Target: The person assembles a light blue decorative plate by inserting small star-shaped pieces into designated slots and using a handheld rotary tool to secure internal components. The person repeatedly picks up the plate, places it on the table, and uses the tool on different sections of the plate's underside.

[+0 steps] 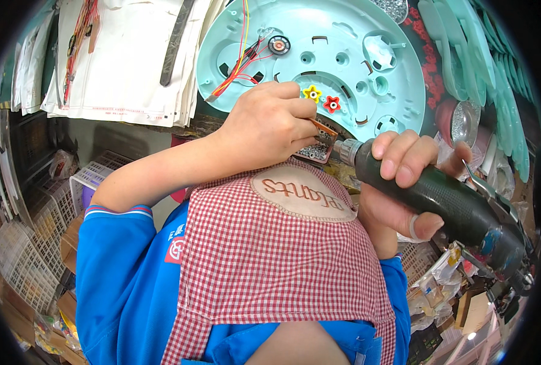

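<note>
My right hand (404,176) is wrapped around a dark electric screwdriver (443,198), whose metal nose points left toward my other hand. My left hand (270,121) is closed, fingertips pinched beside the screwdriver's bit; whatever they hold is hidden. Just under them is a small box of screws (315,152), partly covered by the hand. Beyond both hands lies a large round teal plastic shell (294,61). On it sit a yellow star-shaped piece (312,93) and a red star-shaped piece (332,104). A small round speaker (279,45) with red, yellow and black wires rests at the shell's left.
Paper sheets (124,61) are stacked at the left, with bundled wires (79,42) on top. More teal plastic parts (477,55) pile up at the right. Small red pieces (425,48) lie beside the shell, near a metal bowl (465,121). White plastic baskets (30,258) stand lower left.
</note>
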The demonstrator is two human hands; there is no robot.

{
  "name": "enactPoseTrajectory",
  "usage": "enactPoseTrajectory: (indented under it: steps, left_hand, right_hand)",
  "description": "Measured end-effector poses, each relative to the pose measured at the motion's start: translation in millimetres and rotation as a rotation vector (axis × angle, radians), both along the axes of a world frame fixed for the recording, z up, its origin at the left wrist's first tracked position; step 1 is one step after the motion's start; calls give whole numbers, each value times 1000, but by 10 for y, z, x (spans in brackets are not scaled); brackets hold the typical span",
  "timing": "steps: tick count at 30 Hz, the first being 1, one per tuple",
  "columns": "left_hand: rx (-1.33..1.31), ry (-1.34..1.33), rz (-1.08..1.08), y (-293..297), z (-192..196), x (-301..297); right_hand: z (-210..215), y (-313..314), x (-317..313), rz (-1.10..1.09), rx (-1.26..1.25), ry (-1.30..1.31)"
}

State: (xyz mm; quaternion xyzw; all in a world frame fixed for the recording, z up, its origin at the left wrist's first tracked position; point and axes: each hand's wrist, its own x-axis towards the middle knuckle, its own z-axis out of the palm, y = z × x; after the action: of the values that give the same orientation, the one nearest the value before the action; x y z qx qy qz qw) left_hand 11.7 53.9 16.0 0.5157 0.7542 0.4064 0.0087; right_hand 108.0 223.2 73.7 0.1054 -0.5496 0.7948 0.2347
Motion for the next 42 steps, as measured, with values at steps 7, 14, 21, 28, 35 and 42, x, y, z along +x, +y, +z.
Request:
enactPoseTrajectory:
  steps: [7,14,21,28,35,42]
  left_hand:
    - [-36,37,-18,-12,4,-7]
    - [17,88,-31,1,-41,-8]
    - [16,116,18,26,-46,1]
    - [22,100,16,20,12,-75]
    - [80,72,10,81,-43,-59]
    - [61,133,-21,110,-22,-92]
  right_hand:
    - [-32,-41,24,-51,1,-5]
    - [-10,-42,53,-20,-60,-37]
    - [13,-78,5,-101,-72,-71]
    - [-20,-25,-5,-161,41,-59]
    - [3,20,-26,-116,16,-7]
    - [-38,71,-72,-82,16,4]
